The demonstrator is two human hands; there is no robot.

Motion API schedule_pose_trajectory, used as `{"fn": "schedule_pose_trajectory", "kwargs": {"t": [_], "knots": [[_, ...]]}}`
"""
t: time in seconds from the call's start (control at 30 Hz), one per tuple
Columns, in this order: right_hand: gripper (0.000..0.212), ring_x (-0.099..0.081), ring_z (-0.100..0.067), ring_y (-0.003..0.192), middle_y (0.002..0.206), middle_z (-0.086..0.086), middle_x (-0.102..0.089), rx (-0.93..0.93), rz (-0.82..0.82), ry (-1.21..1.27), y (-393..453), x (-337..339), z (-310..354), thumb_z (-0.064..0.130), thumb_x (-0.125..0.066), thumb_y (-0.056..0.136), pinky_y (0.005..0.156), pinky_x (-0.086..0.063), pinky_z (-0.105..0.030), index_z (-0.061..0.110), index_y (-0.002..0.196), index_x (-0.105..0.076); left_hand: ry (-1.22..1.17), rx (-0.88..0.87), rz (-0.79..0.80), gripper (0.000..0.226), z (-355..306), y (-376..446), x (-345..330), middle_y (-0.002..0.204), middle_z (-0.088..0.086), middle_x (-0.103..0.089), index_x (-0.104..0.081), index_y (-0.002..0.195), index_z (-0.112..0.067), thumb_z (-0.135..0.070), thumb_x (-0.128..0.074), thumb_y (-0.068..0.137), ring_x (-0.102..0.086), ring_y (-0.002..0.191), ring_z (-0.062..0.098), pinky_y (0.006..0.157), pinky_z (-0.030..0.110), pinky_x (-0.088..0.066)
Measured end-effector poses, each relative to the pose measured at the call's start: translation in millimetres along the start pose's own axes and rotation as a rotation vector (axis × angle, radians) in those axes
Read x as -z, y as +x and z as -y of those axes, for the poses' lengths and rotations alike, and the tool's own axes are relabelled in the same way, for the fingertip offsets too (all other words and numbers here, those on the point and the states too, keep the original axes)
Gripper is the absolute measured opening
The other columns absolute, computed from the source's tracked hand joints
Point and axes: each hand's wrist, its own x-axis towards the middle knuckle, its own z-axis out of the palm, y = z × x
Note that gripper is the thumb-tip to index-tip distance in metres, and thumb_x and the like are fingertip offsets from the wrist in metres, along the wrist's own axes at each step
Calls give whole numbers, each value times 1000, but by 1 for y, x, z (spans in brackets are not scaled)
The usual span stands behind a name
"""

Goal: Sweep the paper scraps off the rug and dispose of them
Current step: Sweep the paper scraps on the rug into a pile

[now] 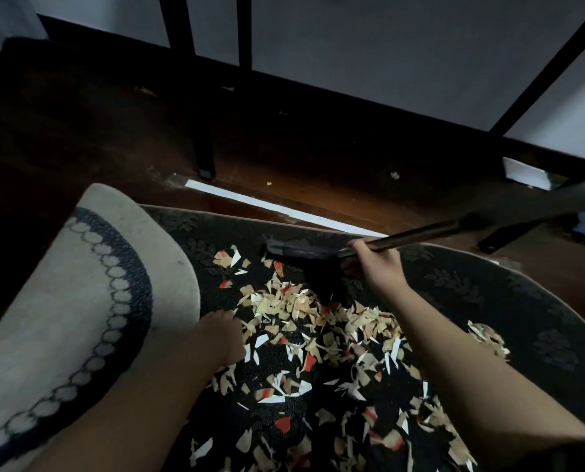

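Scraps: torn paper scraps (pixel 321 338), beige, white and red-orange, lie in a dense scatter over the middle of the dark patterned rug with leaf motifs (pixel 529 301), thickest between my two forearms. A smaller clump lies apart toward the rug's right edge. A few stray bits sit on the dark brown wooden floor (pixel 120 137) beyond the rug.

My right hand (pixel 376 264) grips the long dark broom handle (pixel 430 233), fingers curled round it just above the black broom head (pixel 304 252). The handle runs up and to the right, out past the rug's edge. The head rests on the rug at the far side of the scrap pile, its bristles touching the nearest scraps.

My left hand (pixel 221 337) holds the rug's left side folded over at the fold line, so the pale beige underside with a dark scalloped ring (pixel 90 301) faces up. Fingertips point away from me and are partly hidden by the fold (cannot tell whether they pinch the fabric or only press on it).

Black metal furniture legs (pixel 204 155) stand on the floor past the rug, in front of a pale wall. A white strip (pixel 277 209) lies on the floor just beyond the rug's far edge.
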Motion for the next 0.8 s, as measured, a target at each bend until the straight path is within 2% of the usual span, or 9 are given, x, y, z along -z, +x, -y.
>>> {"fn": "schedule_pose_trajectory", "kwargs": {"t": [0.07,0.17,0.33,0.4,0.47,0.57,0.63,0.73,0.8], "knots": [[16,-69,-23,67,71,-11,-70,14,86,-38,-6,1,-3,15,-53,97,77,-58,-43,6,95,-66,-6,8,5,45,1,2,-1,143,9,-42,-47,133,-12,-34,-46,94,-38,132,23,110,33,-29],[20,-69,-16,64,79,-14,-70,-5,161,-58,-12,19,-3,11,-52,97,61,-59,-24,1,106,-67,-9,4,27,47,-1,4,-1,143,9,-40,-45,134,-11,-35,-46,94,-37,133,23,110,33,-28],[18,-69,-3,58,78,-9,-71,29,142,-127,-18,52,9,12,-48,99,52,-52,-12,12,102,-66,0,-3,51,54,-3,5,0,147,12,-35,-40,138,-9,-38,-47,93,-32,137,25,114,34,-24],[17,-69,-5,59,81,-9,-71,46,90,-64,-15,52,15,14,-49,99,52,-52,-13,12,101,-66,-2,-1,44,55,-3,4,1,148,12,-35,-40,138,-9,-39,-48,92,-32,137,25,114,35,-25],[19,-69,-13,61,78,-11,-71,23,10,11,-7,41,18,15,-52,97,56,-57,-21,6,103,-67,-9,-1,32,51,-2,3,0,145,12,-39,-43,135,-10,-37,-48,92,-36,135,25,112,35,-27],[20,-71,-22,68,70,-8,-73,19,-46,7,2,15,15,24,-55,93,75,-60,-42,10,88,-69,-13,7,11,48,-2,2,-2,144,11,-41,-46,135,-10,-35,-45,94,-38,133,24,112,34,-29],[18,-73,-30,78,72,-10,-74,-64,-23,61,0,-1,11,25,-57,92,85,-57,-50,16,80,-68,-4,10,-3,48,-1,2,-4,143,11,-42,-46,135,-11,-36,-43,95,-39,132,24,110,34,-30],[14,-72,-32,83,78,-14,-74,-54,109,57,-10,-16,3,22,-56,95,87,-56,-50,17,91,-68,1,18,1,50,1,1,-4,147,11,-38,-42,139,-12,-39,-40,97,-36,135,24,111,35,-28],[15,-72,-28,78,83,-16,-73,-36,172,7,-16,-9,0,20,-53,97,82,-59,-41,16,96,-67,1,27,5,53,2,2,-5,149,11,-36,-40,142,-12,-42,-37,98,-34,137,25,113,35,-26]]}}
